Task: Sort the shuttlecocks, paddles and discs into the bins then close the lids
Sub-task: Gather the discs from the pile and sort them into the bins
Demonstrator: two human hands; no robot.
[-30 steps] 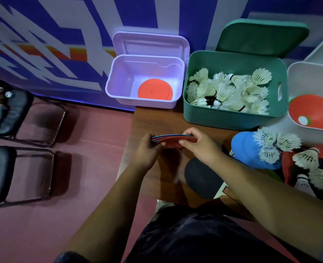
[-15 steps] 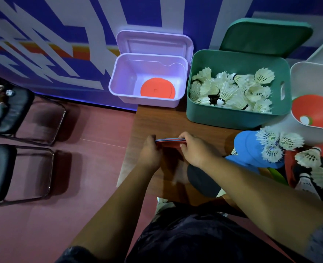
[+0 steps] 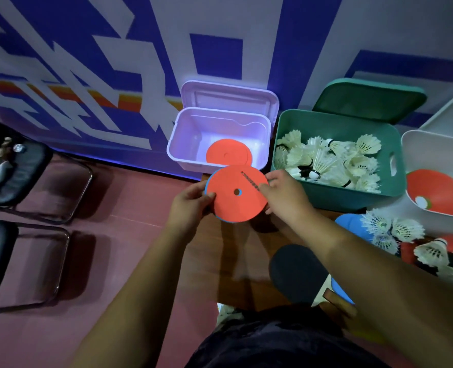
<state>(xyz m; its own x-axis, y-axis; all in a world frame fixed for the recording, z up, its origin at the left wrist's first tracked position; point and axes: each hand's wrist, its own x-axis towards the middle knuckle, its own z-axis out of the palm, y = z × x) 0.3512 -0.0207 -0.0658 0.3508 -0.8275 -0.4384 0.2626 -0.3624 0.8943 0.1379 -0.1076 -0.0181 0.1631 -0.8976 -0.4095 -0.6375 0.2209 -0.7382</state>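
Observation:
A stack of flat discs (image 3: pixel 237 195), red on top with a blue one beneath, is tilted face-up just in front of the lilac bin (image 3: pixel 177 158). My left hand (image 3: pixel 190 205) pinches its left edge and my right hand (image 3: pixel 283 197) pinches its right edge. One red disc (image 3: pixel 228 155) lies inside the lilac bin, whose lid stands open. The green bin (image 3: pixel 353 197), lid up, holds several white shuttlecocks (image 3: pixel 326 160). A white bin (image 3: pixel 432 224) at the right holds a red paddle (image 3: pixel 438 192).
On the wooden table (image 3: pixel 236 261) lie a black paddle (image 3: pixel 297 272), a blue disc (image 3: pixel 350 224) and loose shuttlecocks (image 3: pixel 392 229) at the right. Two black chairs (image 3: pixel 15 168) stand on the red floor to the left.
Both hands have lifted the disc stack from a flat, edge-on hold and tilted it up toward the lilac bin, so its red face now shows.

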